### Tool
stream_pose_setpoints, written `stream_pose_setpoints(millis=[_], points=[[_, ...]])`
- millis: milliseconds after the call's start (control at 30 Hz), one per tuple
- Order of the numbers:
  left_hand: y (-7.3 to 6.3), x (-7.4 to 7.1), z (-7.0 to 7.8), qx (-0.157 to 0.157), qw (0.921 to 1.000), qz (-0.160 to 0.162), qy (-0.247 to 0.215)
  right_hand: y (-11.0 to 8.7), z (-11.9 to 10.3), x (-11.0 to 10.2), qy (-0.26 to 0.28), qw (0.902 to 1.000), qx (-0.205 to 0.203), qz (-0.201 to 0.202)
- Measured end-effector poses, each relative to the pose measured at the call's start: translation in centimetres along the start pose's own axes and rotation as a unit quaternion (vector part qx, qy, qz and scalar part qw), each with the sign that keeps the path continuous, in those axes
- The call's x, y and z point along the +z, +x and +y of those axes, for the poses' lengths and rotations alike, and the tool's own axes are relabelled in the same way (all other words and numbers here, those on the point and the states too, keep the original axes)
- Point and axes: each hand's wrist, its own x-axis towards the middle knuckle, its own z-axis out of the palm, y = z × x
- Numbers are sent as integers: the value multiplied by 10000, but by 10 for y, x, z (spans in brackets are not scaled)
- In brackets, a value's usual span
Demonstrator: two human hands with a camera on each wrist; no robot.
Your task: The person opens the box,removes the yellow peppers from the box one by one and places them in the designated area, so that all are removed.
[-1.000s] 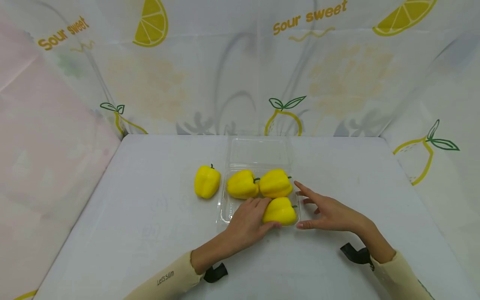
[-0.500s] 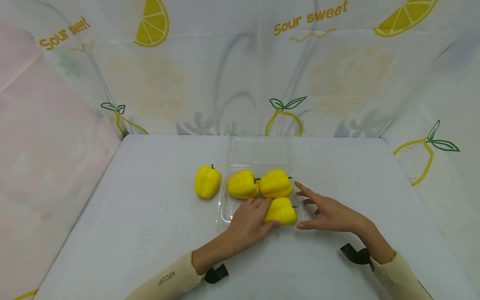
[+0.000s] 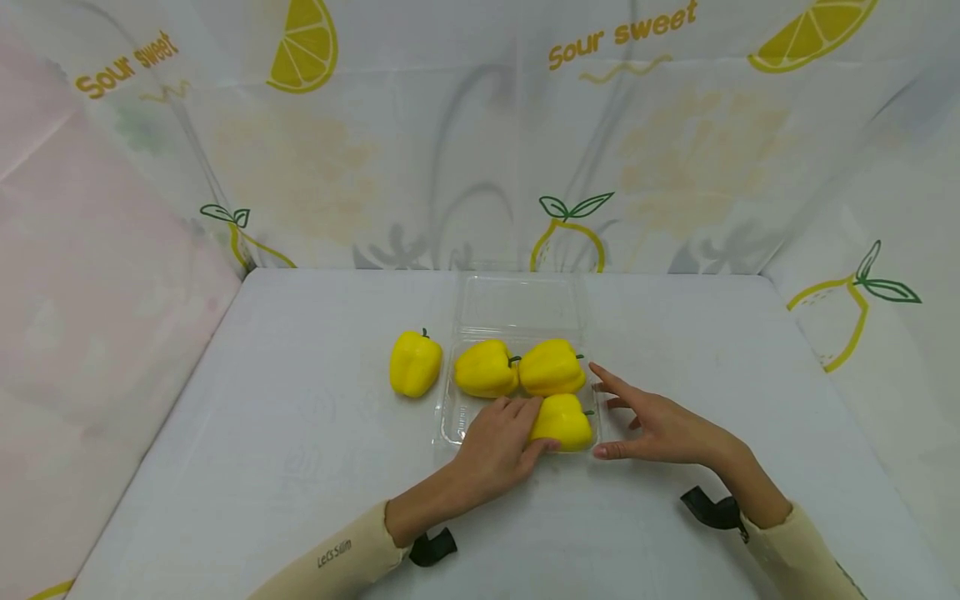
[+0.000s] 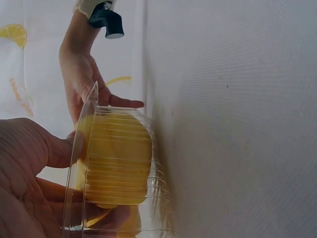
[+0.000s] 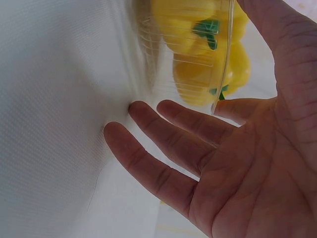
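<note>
In the head view, three yellow bell peppers lie in a clear plastic clamshell box [image 3: 453,429], two along its back and one at front right. My left hand [image 3: 495,442] grips the front right bell pepper [image 3: 564,422] by its left end, thumb on the near side and fingers on the far side. The left wrist view shows the thumb [image 4: 62,151] by the box rim and fingertips behind the clear wall. At the box's right side, my right hand [image 3: 660,429] is spread, its index finger and thumb right at the rim. Its palm [image 5: 262,173] holds nothing.
Another yellow bell pepper [image 3: 415,364] stands on the white table [image 3: 300,450] left of the box. The box's transparent lid [image 3: 519,302] lies open toward the back wall. Printed cloth [image 3: 465,150] hangs behind and on both sides. Black wrist mounts [image 3: 432,547] stick out below the sleeves.
My left thumb and fingers have shifted very slightly left along the front right bell pepper. The right hand and the other peppers stay where they were.
</note>
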Motion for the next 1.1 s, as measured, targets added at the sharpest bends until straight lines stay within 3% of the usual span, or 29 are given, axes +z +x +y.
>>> stream_pose_setpoints(millis=[700, 1100], points=[[2, 5, -6, -181, 9971, -51, -743, 0, -4, -1, 141, 9998, -19, -104], [4, 2, -10, -523, 9873, -283, -1475, 3, -3, -1, 134, 9998, -92, -137]])
